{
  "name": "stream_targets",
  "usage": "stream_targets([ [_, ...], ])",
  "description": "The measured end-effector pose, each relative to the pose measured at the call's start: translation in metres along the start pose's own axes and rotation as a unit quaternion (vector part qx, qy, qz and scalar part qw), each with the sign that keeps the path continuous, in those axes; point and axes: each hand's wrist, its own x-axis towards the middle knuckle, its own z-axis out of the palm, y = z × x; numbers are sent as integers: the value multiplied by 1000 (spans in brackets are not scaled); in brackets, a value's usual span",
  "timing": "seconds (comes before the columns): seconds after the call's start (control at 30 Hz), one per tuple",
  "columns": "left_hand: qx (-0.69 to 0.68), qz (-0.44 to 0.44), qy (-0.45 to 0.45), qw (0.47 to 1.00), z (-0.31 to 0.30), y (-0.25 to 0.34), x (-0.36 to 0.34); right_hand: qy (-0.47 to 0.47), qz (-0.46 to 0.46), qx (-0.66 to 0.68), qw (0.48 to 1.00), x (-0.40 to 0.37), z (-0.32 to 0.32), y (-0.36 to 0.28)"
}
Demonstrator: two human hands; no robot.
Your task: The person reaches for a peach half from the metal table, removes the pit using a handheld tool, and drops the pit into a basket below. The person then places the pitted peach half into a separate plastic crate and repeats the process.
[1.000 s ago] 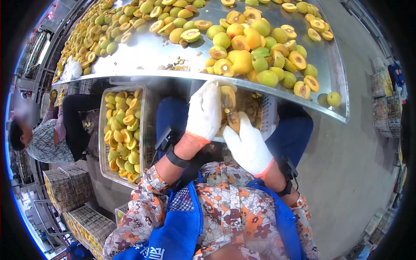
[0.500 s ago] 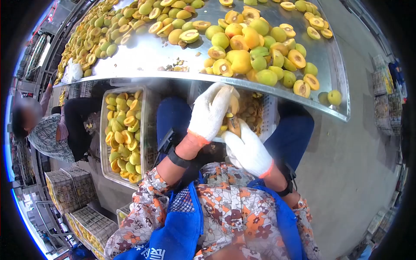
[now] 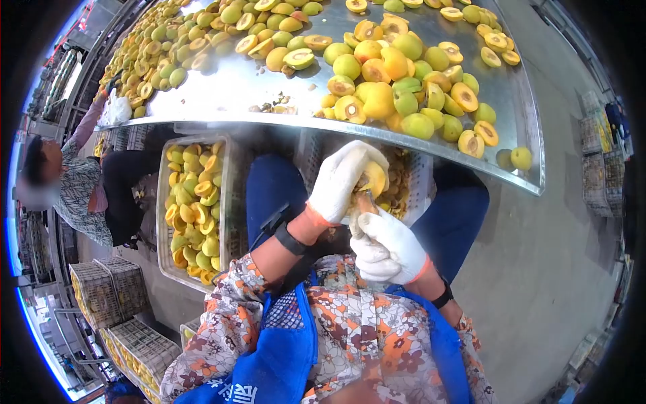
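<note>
My left hand [image 3: 343, 176], in a white knit glove, grips a yellow fruit half [image 3: 373, 178] just below the edge of the steel table [image 3: 222, 91]. My right hand [image 3: 387, 246], also gloved, is closed on a small pitting tool [image 3: 364, 201] whose tip touches the fruit half from below. Both hands hover over a white crate [image 3: 414, 182] on my lap that holds pits and scraps.
Whole and halved yellow-green fruits [image 3: 397, 74] are heaped on the steel table. A tray of fruit halves [image 3: 192, 205] stands to my left. A seated co-worker [image 3: 77, 188] reaches toward the table at far left. Stacked crates [image 3: 111, 296] sit on the floor.
My left hand turned the fruit half and lifted it slightly rightward. My right hand drew back and down, fingers curling tighter on the tool. The co-worker raised an arm to the table.
</note>
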Motion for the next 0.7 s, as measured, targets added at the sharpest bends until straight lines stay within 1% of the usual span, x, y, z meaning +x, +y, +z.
stream_targets([
  [0.03, -96, -18, -45, 994, -4, -2, 2, 3, 2, 2, 1000, 0, 1, -2],
  [0.07, -97, -22, -46, 994, -10, -3, 5, 3, -4, -4, 1000, 0, 2, -2],
  [0.13, -143, -45, -171, 974, -25, -6, 13, 6, -9, -7, 1000, 2, 2, -3],
  [0.17, -89, -34, -222, 970, -31, -1, 19, -21, 30, 24, 999, 3, 0, -4],
  [0.2, -76, -35, -266, 960, -38, 0, 23, -48, 68, 55, 995, 4, -2, -3],
  [0.27, -108, -16, -259, 960, -41, 0, 18, -55, 62, 48, 995, 8, -3, 0],
  [0.3, -24, 83, -174, 981, -40, -2, 17, -56, 52, 9, 997, 10, -1, -3],
  [0.33, 61, 177, -85, 979, -38, -4, 12, -57, 43, -28, 997, 12, 1, -5],
  [0.37, 17, 55, 73, 996, -34, -11, -3, -56, 41, -25, 997, 11, 4, -3],
  [0.4, -325, -32, 71, 943, -49, -5, -1, -8, 30, -132, 991, 10, 7, -1],
  [0.43, -312, -39, 232, 921, -65, 5, -2, 40, 21, -238, 970, 8, 8, 0],
  [0.47, -274, 11, 220, 936, -105, 3, -8, 42, 23, -235, 971, 7, -2, 2],
  [0.5, -151, 10, 368, 917, -121, 16, -13, 121, -63, -471, 871, 8, -22, 2],
  [0.53, 87, 50, 439, 893, -162, 10, -24, 188, -144, -671, 703, 9, -43, 3],
  [0.57, 305, 108, 424, 846, -198, 10, -38, 242, -134, -704, 654, 10, -62, 3],
  [0.6, 301, 104, 444, 838, -243, 9, -55, 241, -131, -702, 658, 5, -66, 1],
  [0.63, 303, 6, 483, 821, -270, 14, -68, 269, -91, -607, 742, 0, -68, -1],
  [0.67, 468, -54, 433, 769, -329, 3, -87, 292, -52, -504, 811, -3, -70, -5],
  [0.7, 600, -135, 398, 681, -320, 16, -86, 285, -49, -480, 828, -5, -71, -7],
])
